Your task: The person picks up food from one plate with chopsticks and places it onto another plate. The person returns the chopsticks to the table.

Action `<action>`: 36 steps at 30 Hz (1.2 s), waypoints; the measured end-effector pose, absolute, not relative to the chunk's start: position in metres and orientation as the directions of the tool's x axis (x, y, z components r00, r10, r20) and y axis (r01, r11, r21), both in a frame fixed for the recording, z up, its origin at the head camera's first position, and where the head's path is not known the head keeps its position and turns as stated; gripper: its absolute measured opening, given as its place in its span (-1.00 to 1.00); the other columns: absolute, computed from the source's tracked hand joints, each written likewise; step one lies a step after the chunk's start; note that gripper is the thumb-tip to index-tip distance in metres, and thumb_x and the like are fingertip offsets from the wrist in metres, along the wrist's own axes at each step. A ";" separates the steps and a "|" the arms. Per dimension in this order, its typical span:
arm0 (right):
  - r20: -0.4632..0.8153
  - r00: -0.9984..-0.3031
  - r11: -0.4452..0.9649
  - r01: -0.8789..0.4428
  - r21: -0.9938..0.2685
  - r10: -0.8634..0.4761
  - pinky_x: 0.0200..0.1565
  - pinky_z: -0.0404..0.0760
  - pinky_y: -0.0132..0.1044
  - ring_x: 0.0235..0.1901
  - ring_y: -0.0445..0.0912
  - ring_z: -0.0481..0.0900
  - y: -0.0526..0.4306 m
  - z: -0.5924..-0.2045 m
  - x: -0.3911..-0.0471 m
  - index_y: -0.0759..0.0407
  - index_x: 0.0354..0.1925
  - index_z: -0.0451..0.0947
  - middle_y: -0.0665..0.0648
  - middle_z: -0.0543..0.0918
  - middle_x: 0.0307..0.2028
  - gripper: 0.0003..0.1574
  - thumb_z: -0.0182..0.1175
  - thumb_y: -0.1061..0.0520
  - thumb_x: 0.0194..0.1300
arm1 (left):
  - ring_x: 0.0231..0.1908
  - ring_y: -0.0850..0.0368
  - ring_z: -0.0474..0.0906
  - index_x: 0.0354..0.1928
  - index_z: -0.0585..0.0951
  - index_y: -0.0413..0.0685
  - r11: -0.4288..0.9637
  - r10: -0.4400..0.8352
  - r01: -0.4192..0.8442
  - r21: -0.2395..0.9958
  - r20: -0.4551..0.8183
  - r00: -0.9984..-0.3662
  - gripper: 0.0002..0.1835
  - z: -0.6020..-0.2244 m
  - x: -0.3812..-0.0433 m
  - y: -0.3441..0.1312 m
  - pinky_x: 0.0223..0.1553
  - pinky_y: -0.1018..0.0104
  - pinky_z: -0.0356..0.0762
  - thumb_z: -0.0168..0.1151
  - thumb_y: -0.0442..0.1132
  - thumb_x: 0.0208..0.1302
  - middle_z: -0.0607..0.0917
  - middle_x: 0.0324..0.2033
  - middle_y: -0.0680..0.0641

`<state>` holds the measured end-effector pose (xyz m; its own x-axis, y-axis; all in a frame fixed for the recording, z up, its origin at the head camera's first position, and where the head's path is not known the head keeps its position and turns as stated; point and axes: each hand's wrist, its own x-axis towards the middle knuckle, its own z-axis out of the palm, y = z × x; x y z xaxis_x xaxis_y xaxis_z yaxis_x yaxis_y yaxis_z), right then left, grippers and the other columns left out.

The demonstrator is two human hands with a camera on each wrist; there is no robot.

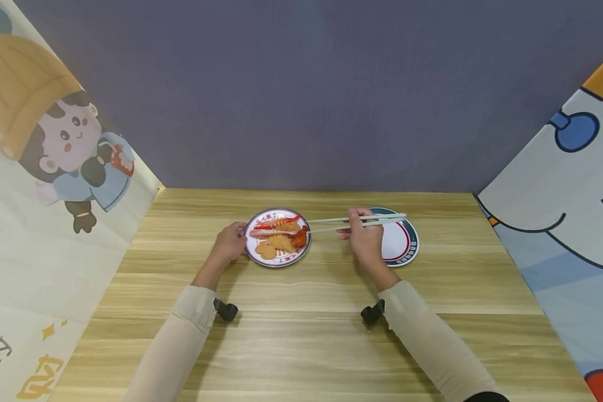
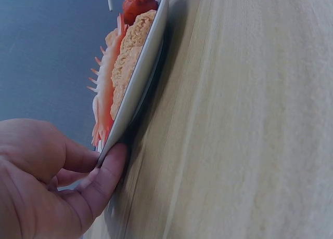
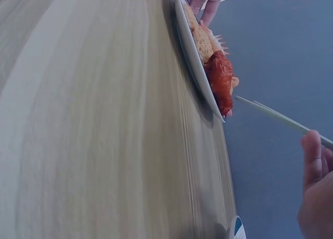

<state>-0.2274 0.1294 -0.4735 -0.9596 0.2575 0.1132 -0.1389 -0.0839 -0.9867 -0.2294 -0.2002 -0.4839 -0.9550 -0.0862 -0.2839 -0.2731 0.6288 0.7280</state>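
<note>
My left hand (image 1: 230, 242) pinches the left rim of a round white plate (image 2: 136, 96) between thumb and fingers. On the plate lie a red-and-white prawn (image 2: 105, 78), golden breaded pieces (image 1: 276, 245) and a glossy red-brown chicken piece (image 3: 220, 79) at the right side. Pale green chopsticks (image 1: 331, 224) are gripped in my right hand (image 1: 367, 237), their tips pointing left, close to the chicken piece and a little apart from each other. Nothing is held between the tips.
A second white plate (image 1: 393, 245) with a dark green rim and red ring sits under and behind my right hand. Both plates stand on a wood-grain table (image 1: 291, 335). A grey-blue wall (image 1: 301, 100) rises at the back, with cartoon-printed panels at both sides.
</note>
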 end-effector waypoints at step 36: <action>0.675 -0.621 0.555 -0.749 -0.361 -0.399 -0.39 0.57 -0.40 -0.45 -0.23 0.54 0.165 -0.457 -0.160 0.08 -0.49 0.60 -0.03 0.62 -0.51 -0.79 0.44 0.18 0.21 | -0.12 -0.04 0.69 0.47 0.35 -0.16 0.613 -0.078 -0.283 0.738 -0.299 -0.951 -0.47 -0.483 -0.230 -0.199 -0.30 0.39 0.70 -0.02 -0.37 0.48 0.59 0.17 -0.33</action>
<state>-0.1605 0.1650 -0.4566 -0.6206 -0.3988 0.6751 -0.7495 0.5547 -0.3614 -0.2298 -0.1994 -0.4825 -0.9509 -0.0782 -0.2994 -0.2826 0.6131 0.7377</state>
